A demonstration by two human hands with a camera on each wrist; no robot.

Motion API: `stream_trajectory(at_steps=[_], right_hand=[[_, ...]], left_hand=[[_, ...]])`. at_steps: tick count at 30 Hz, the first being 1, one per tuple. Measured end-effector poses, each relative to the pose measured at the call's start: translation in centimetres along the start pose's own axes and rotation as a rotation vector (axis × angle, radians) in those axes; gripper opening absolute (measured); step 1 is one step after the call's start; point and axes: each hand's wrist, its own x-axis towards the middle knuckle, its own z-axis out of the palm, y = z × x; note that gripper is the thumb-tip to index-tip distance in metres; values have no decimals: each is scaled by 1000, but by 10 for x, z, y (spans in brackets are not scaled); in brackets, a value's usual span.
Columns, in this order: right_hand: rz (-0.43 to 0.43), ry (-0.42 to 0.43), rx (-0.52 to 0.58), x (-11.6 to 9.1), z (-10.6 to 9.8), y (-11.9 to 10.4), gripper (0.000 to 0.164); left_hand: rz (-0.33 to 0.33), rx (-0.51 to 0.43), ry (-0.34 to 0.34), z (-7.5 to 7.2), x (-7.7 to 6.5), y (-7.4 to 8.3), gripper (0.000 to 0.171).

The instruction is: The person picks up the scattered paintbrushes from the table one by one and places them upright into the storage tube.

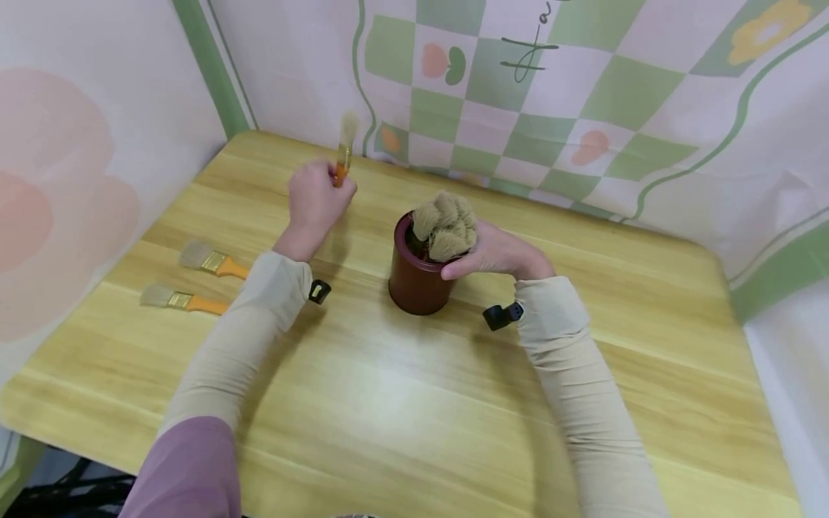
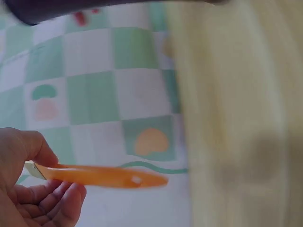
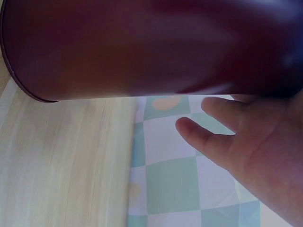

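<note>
My left hand [image 1: 319, 198] pinches a paintbrush [image 1: 345, 155] with its pale bristles upward. In the left wrist view the thumb and fingers hold its orange handle [image 2: 109, 177] near the metal ferrule, and the handle's free end has a hole. A reddish-brown cylindrical cup [image 1: 419, 288] stands upright on the table, with several tan bristle tufts [image 1: 447, 226] sticking out of its top. My right hand [image 1: 501, 252] is around the cup's right side near the rim, thumb in front. In the right wrist view two fingers reach past the cup's dark side [image 3: 118, 52].
Two more orange-handled paintbrushes, a farther one [image 1: 210, 259] and a nearer one [image 1: 181, 298], lie on the wooden table [image 1: 388, 403] left of the cup, their handles partly behind the left sleeve [image 1: 259, 309]. A checkered curtain [image 1: 492, 79] hangs along the table's back edge.
</note>
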Motion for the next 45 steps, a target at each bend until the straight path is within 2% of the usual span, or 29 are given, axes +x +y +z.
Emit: stream_trajectory(at_steps=[5,14,20,22,27,30,35,39,45], right_hand=[[21,11,17,-1,1,1,100],[10,27,9,-4,1,3,103],[-18,16,-11,-2,-1,3,97],[-22,13,-17,0,-1,1,96],[-1,18,-10,3,-1,-1,97],[13,25,-9,3,0,0,99],[34,29,-3,2,1,1,99],[49,36,1,1,1,1,99],[33,41,-27,3,0,2,93]], left_hand=[[12,-100,-5,-9,3,16,29],[96,-237,-17,-21,-7,49,26],[122,-276,-6,-20,-11,49,24],[139,-308,19,-19,-12,47,23],[234,-420,108,-16,-16,46,19],[257,-483,140,-18,-20,49,18],[285,-551,139,-25,-29,61,17],[333,-617,123,-29,-38,73,15],[382,-622,113,-26,-45,83,13]])
